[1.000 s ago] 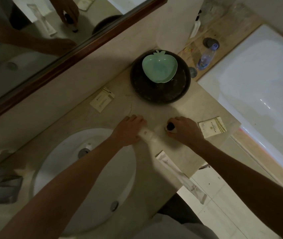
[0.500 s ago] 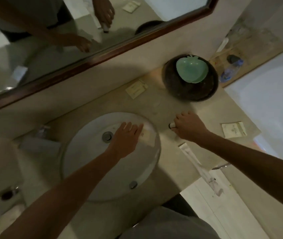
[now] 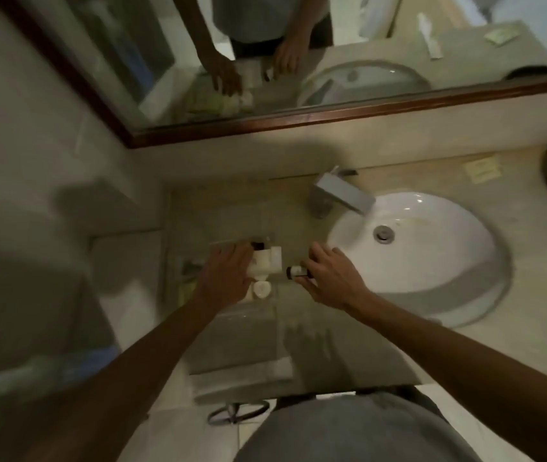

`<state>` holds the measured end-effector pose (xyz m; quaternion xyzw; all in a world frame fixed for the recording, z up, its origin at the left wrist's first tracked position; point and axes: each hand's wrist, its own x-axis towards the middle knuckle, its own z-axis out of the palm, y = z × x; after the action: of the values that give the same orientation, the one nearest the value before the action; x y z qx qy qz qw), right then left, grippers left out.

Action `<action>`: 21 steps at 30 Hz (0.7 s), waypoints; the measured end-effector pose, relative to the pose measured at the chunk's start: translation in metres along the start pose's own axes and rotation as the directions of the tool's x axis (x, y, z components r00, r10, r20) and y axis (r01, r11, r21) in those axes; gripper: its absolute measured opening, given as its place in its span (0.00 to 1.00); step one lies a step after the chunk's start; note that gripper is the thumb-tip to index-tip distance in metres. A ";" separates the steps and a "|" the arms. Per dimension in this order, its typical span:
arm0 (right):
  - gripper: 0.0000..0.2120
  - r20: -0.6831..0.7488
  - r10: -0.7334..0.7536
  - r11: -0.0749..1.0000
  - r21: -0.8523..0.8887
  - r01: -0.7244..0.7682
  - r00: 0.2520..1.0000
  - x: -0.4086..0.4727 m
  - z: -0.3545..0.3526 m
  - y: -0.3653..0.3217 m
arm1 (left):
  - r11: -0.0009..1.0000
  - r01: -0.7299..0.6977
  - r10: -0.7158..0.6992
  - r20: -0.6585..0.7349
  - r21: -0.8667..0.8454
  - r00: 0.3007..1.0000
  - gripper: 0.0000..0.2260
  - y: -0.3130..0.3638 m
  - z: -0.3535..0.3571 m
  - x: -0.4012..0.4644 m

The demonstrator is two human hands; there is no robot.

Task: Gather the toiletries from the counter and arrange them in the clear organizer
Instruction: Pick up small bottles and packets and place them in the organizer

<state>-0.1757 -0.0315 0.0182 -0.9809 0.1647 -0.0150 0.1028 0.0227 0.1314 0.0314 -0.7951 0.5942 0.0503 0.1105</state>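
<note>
A small bottle [image 3: 295,271] is gripped by the right hand [image 3: 327,278], long axis level, cap toward nine o'clock. The left hand [image 3: 228,278] is laid on white toiletries [image 3: 265,263]; its fingers' grip cannot be told. The clear organizer [image 3: 232,315] is blurred.

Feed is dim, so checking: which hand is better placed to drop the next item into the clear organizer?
Probably the left hand: it holds a white tube over the clear organizer; the right hand holds its small bottle beside it.

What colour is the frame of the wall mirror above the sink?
The wooden mirror frame is dark reddish-brown, seen best in the head view.
</note>
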 end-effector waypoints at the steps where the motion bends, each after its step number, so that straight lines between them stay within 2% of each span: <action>1: 0.17 -0.006 -0.012 1.000 0.012 0.012 1.000 0.008 0.007 -0.017 | 0.999 0.041 -0.041 0.018 0.001 0.999 0.30 -0.016 0.008 -0.011; 6: 0.16 -0.013 0.007 0.999 0.032 -0.006 1.000 0.054 0.030 -0.065 | 0.992 0.115 -0.118 0.059 0.051 0.991 0.28 -0.066 0.041 -0.032; 11: 0.13 0.053 0.033 0.998 -0.062 -0.030 0.998 0.092 0.038 -0.073 | 0.981 0.191 -0.192 0.115 0.017 0.975 0.31 -0.086 0.049 -0.019; 15: 0.13 0.120 0.019 0.993 -0.114 -0.005 0.993 0.108 0.047 -0.073 | 0.992 0.123 -0.116 0.137 -0.040 0.984 0.36 -0.092 0.047 -0.017; 18: 0.15 0.137 0.010 0.995 -0.102 0.004 0.991 0.110 0.055 -0.074 | 0.999 0.009 0.000 0.150 -0.054 0.989 0.29 -0.093 0.052 -0.016; 21: 0.14 0.110 0.007 0.997 -0.072 0.001 0.994 0.109 0.056 -0.075 | 0.994 0.015 0.001 0.145 -0.109 0.989 0.22 -0.098 0.058 -0.016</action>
<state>-0.0454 0.0137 -0.0219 -0.9831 0.1605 0.0451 0.0763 0.1147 0.1860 -0.0106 -0.7963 0.5782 0.1400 0.1094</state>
